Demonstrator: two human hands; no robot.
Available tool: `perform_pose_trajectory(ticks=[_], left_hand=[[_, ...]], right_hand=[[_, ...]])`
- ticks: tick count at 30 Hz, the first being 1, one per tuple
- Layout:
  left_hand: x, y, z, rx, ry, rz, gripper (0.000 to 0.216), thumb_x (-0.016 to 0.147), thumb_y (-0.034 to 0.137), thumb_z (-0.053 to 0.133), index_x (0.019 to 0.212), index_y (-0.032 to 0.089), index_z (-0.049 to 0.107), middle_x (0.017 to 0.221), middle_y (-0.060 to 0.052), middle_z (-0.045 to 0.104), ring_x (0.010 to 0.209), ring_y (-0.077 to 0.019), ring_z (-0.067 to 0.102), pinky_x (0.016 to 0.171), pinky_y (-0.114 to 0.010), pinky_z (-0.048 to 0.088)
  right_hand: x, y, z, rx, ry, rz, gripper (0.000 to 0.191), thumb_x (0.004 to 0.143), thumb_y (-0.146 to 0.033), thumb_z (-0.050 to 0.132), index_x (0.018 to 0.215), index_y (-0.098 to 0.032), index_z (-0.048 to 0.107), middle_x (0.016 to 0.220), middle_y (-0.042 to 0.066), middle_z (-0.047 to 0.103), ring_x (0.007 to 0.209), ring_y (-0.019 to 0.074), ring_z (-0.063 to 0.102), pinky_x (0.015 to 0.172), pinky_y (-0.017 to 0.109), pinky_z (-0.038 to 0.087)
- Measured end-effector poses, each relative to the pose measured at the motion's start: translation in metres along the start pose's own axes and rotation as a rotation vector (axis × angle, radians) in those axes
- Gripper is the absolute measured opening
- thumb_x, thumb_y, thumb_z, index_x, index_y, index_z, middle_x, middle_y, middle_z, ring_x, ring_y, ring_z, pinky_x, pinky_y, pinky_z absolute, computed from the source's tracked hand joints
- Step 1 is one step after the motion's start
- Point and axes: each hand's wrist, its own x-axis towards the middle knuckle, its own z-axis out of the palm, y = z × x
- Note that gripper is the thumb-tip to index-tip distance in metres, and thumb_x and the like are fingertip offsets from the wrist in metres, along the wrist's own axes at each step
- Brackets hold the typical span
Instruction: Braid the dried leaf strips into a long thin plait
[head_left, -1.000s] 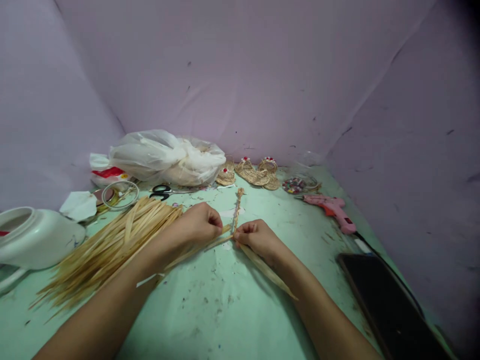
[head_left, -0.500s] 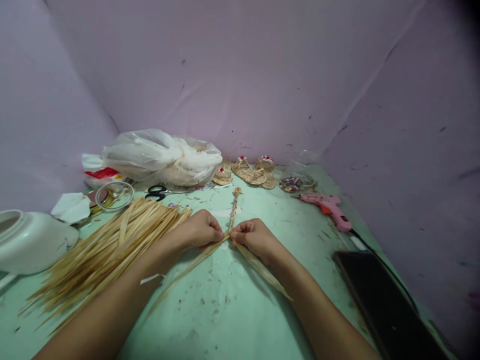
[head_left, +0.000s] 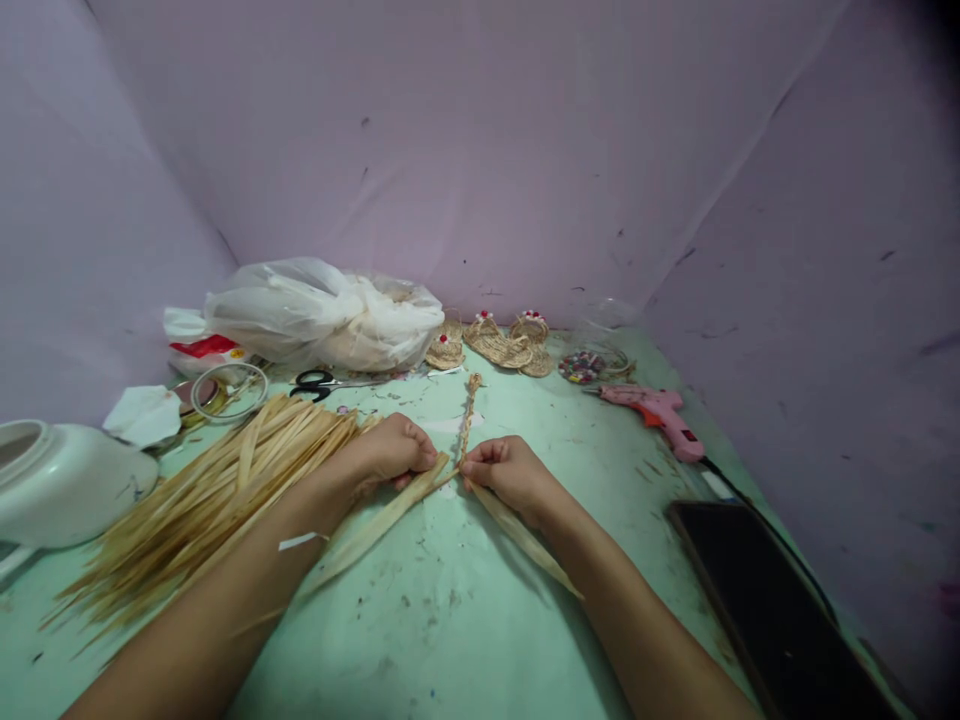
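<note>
A thin plaited straw cord [head_left: 470, 410] lies on the pale green table [head_left: 450, 620], running away from me. My right hand [head_left: 506, 472] is closed, pinching the near end of the cord with a loose straw strip [head_left: 529, 545] trailing back under the wrist. My left hand [head_left: 390, 452] is closed on a broad flat straw strip [head_left: 367, 530] that slants toward my left arm. The two hands almost touch at the plait's near end.
A heap of straw strips [head_left: 210, 490] lies to the left, beside a white jar [head_left: 64, 485] on its side. Behind are a plastic bag [head_left: 322, 315], scissors [head_left: 322, 382], tape rolls [head_left: 225, 392], small woven sandals [head_left: 502, 345], a bead dish [head_left: 585, 368], a pink glue gun [head_left: 660, 415] and a black tablet [head_left: 772, 600].
My left hand has turned and drawn back a little, and the strip it grips now lies flatter and broader across the table. My right hand has barely moved.
</note>
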Motion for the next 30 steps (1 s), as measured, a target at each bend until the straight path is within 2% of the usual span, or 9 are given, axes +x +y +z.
perform_pose_trajectory(ticks=[3, 8, 11, 17, 19, 22, 26, 30], left_hand=[[0.003, -0.004, -0.001, 0.035, -0.009, 0.013, 0.012, 0.057, 0.026, 0.051, 0.058, 0.014, 0.053, 0.037, 0.006, 0.038, 0.032, -0.0060, 0.029, 0.037, -0.020, 0.020], [0.007, -0.008, 0.000, 0.188, 0.055, 0.125, 0.016, 0.057, 0.028, 0.050, 0.060, 0.012, 0.056, 0.045, 0.006, 0.038, 0.043, -0.0059, 0.030, 0.043, -0.020, 0.023], [0.005, -0.006, -0.001, 0.214, 0.033, 0.159, 0.016, 0.058, 0.028, 0.051, 0.058, 0.012, 0.056, 0.047, 0.005, 0.040, 0.045, -0.0062, 0.032, 0.045, -0.020, 0.023], [-0.004, 0.002, -0.005, -0.092, -0.113, 0.115, 0.017, 0.056, 0.029, 0.057, 0.058, 0.012, 0.054, 0.044, 0.006, 0.035, 0.040, -0.0034, 0.024, 0.041, -0.019, 0.019], [-0.004, 0.001, -0.003, -0.091, -0.134, 0.118, 0.016, 0.054, 0.027, 0.058, 0.058, 0.011, 0.055, 0.043, 0.006, 0.037, 0.040, -0.0032, 0.026, 0.041, -0.019, 0.020], [0.000, -0.001, 0.004, -0.030, -0.076, 0.135, 0.015, 0.052, 0.022, 0.058, 0.061, 0.012, 0.056, 0.044, 0.006, 0.043, 0.040, -0.0041, 0.033, 0.042, -0.018, 0.026], [0.002, 0.000, 0.010, 0.027, 0.010, 0.142, 0.011, 0.053, 0.020, 0.054, 0.062, 0.014, 0.050, 0.041, 0.007, 0.042, 0.036, -0.0066, 0.039, 0.040, -0.019, 0.029], [-0.004, 0.003, 0.010, 0.208, 0.054, 0.212, 0.013, 0.055, 0.021, 0.051, 0.060, 0.012, 0.059, 0.045, 0.003, 0.050, 0.042, -0.0077, 0.041, 0.044, -0.020, 0.031]], right_hand=[[0.000, 0.001, 0.000, -0.003, -0.008, 0.003, 0.010, 0.060, -0.012, 0.054, 0.050, -0.013, 0.056, 0.036, -0.006, 0.043, 0.034, 0.0038, 0.028, 0.036, 0.019, 0.020], [0.001, 0.002, 0.000, -0.005, -0.009, -0.005, 0.010, 0.060, -0.012, 0.053, 0.051, -0.013, 0.056, 0.036, -0.006, 0.043, 0.034, 0.0040, 0.029, 0.037, 0.018, 0.022], [0.001, 0.002, -0.001, 0.006, -0.020, 0.006, 0.010, 0.061, -0.013, 0.053, 0.051, -0.013, 0.056, 0.036, -0.006, 0.043, 0.034, 0.0042, 0.028, 0.037, 0.019, 0.021], [0.000, 0.001, -0.001, -0.004, -0.035, -0.001, 0.012, 0.061, -0.014, 0.053, 0.050, -0.013, 0.056, 0.034, -0.006, 0.039, 0.033, 0.0041, 0.025, 0.037, 0.020, 0.017], [0.000, 0.001, -0.001, -0.008, -0.029, 0.002, 0.012, 0.061, -0.014, 0.053, 0.050, -0.013, 0.056, 0.034, -0.006, 0.040, 0.034, 0.0042, 0.026, 0.037, 0.020, 0.018], [-0.001, 0.000, -0.002, -0.001, -0.024, 0.010, 0.012, 0.062, -0.014, 0.053, 0.050, -0.013, 0.056, 0.036, -0.006, 0.042, 0.034, 0.0043, 0.028, 0.038, 0.020, 0.020], [-0.002, -0.001, -0.002, -0.013, -0.035, 0.000, 0.014, 0.063, -0.014, 0.052, 0.049, -0.013, 0.055, 0.034, -0.006, 0.038, 0.033, 0.0040, 0.025, 0.037, 0.020, 0.017], [-0.003, -0.003, -0.002, -0.026, -0.041, 0.004, 0.013, 0.062, -0.015, 0.053, 0.049, -0.014, 0.055, 0.031, -0.008, 0.034, 0.032, 0.0040, 0.021, 0.036, 0.021, 0.014]])
